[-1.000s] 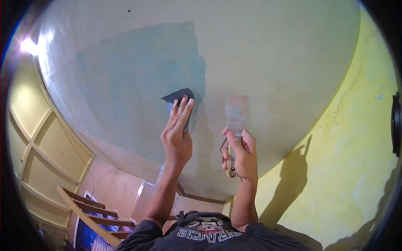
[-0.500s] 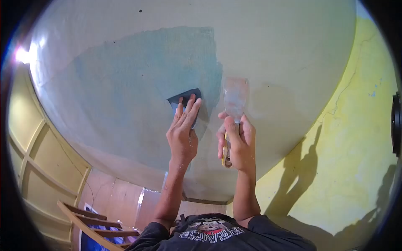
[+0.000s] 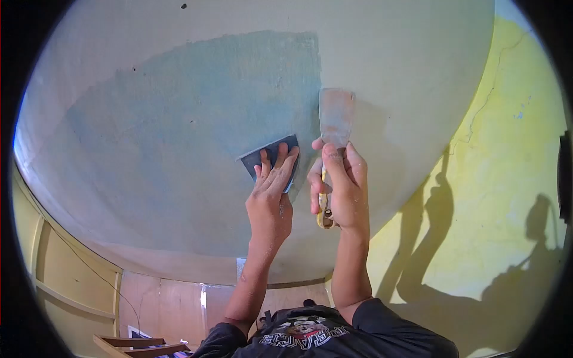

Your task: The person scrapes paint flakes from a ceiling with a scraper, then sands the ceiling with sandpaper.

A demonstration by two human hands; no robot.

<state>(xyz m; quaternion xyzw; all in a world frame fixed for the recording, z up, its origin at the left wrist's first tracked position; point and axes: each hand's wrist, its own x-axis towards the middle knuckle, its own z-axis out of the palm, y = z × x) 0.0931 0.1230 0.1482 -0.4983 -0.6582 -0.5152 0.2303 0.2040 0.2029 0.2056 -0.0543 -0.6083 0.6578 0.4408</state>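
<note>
Fingers of my left hand (image 3: 271, 200) press a dark sheet of sandpaper (image 3: 256, 158) against the overhead surface. The sheet lies near the right part of a blue-green patch (image 3: 197, 113) on that pale surface (image 3: 406, 65). Just to the right, my right hand (image 3: 346, 185) is closed around the handle of a putty knife (image 3: 336, 116). Its wide, stained blade points upward, and my thumb rests near the base of the blade. Pale dust specks cling to both hands.
A yellow wall (image 3: 477, 227) with a crack and cast shadows rises on the right. Framed panels (image 3: 71, 268) and a hanging cable are at the lower left. A wooden rack (image 3: 140, 346) stands at the bottom left. A dark object (image 3: 564, 179) sits at the right edge.
My left hand and the sandpaper have shifted slightly right, with more of the sheet now visible. The putty knife appears higher in view. The view has tilted, showing less of the wooden rack.
</note>
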